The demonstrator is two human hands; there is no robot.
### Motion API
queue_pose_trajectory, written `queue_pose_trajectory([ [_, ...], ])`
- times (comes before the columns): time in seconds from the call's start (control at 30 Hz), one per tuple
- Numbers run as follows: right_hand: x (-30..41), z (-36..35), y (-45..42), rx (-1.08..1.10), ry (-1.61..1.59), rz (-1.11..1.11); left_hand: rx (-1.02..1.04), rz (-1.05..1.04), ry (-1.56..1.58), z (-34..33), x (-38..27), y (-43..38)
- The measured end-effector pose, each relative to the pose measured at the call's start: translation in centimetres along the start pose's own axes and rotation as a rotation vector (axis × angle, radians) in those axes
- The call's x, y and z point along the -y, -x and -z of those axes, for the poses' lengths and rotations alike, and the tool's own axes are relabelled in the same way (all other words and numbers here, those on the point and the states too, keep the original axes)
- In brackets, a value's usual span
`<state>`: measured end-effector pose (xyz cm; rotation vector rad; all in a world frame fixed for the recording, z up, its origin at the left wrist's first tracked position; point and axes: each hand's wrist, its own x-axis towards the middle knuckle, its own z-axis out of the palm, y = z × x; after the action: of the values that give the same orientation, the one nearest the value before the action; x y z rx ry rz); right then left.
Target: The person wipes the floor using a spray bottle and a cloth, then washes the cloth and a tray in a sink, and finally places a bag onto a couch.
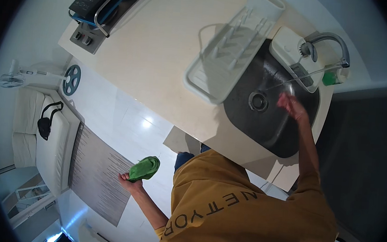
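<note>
My left hand is shut on a folded green cloth, held out over the floor to the left of my body. Inside the dark sink, my right hand is to the right of the drain. It is blurred, so its finger pose is unclear, and no object shows in it. A thin stream of water runs from the curved metal faucet down into the sink, passing just above my right hand.
A white dish rack lies beside the sink. A white tray with a brush spans the sink's back corner, near a green container. A stove is at the upper left; the counter edge runs before me.
</note>
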<state>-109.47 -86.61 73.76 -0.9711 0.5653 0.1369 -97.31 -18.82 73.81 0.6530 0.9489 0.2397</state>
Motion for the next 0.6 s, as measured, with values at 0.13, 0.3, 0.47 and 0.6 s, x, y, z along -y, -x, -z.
queue_pose_trajectory([
  [0.13, 1.1, 4.4, 3.4, -0.377, 0.742, 0.276, 0.005, 0.058, 0.025, -0.3, 0.2, -0.4],
  [0.3, 11.3, -4.7, 4.9, -1.036, 1.324, 0.779, 0.044, 0.007, -0.010, -0.8, -1.8, -1.5],
  [0.47, 9.9, 0.2, 2.1, -0.758, 1.986, 0.601, 0.253, 0.122, -0.013, -8.6, -1.2, -0.4],
  [0.6, 11.6, -0.9, 3.4, -0.501, 2.007, 0.907, 0.268, 0.214, -0.162, -17.6, -0.5, 4.7],
])
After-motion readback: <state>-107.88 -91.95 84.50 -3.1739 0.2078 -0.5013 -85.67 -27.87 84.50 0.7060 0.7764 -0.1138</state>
